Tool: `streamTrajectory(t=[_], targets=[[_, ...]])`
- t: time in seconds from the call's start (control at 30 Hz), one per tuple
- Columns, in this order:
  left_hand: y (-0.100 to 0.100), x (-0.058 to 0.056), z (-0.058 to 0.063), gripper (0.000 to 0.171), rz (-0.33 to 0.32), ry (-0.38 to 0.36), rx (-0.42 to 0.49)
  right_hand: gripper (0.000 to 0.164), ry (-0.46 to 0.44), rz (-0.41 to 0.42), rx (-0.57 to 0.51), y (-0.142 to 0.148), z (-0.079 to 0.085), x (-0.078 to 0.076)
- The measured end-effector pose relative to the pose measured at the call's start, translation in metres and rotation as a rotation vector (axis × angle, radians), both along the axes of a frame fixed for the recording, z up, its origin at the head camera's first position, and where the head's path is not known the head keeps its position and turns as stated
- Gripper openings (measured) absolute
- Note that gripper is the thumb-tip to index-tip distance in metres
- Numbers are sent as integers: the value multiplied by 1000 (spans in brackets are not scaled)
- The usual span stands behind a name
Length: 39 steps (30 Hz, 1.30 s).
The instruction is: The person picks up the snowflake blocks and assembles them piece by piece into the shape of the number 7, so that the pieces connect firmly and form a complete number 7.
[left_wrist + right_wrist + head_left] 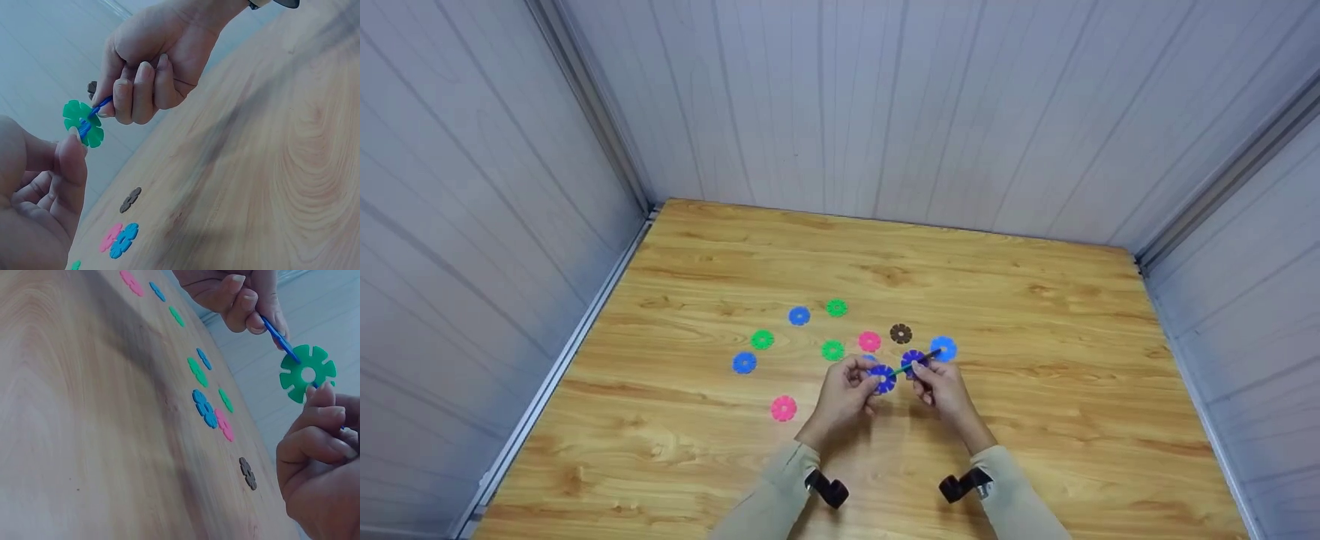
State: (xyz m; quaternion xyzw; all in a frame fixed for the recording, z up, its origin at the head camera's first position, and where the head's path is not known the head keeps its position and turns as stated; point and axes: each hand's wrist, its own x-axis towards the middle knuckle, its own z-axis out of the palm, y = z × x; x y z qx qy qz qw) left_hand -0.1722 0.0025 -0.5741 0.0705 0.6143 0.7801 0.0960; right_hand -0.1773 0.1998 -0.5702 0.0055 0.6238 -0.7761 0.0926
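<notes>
In midair, left grip (pixel 841 390) opposite right grip (pixel 949 393)

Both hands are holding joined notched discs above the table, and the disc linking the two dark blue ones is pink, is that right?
Not quite: the linking disc between the two dark blue discs is green, not pink, as the right wrist view shows. The left hand and right hand do hold them joined above the table.

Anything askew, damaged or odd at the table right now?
Nothing stands out. The loose discs lie flat and scattered on the table, with no visible breakage. The held green disc stands crosswise, but looks slotted into the dark blue discs that the left hand and right hand pinch.
</notes>
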Motion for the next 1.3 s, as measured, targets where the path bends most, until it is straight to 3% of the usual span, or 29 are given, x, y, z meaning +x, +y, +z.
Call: streamTrajectory(t=[0.33,0.53,0.7,0.87,1.03,1.3], targets=[[7,-1,-6,15,28,-30,-9,30,-43,-9,13,-1,-1,3],[7,-1,-7,15,52,-6,-1,32,-49,21,1,-1,-1,2],[6,-1,-5,17,45,8,-10,31,9,33,28,0,2,1],[5,1,-5,20,32,-24,34,33,81,35,98,-2,2,2],[4,2,-6,20,39,-64,44,34,83,34,100,-5,1,3],[2,3,-7,19,46,-64,10,33,74,24,113,-9,-3,4]])
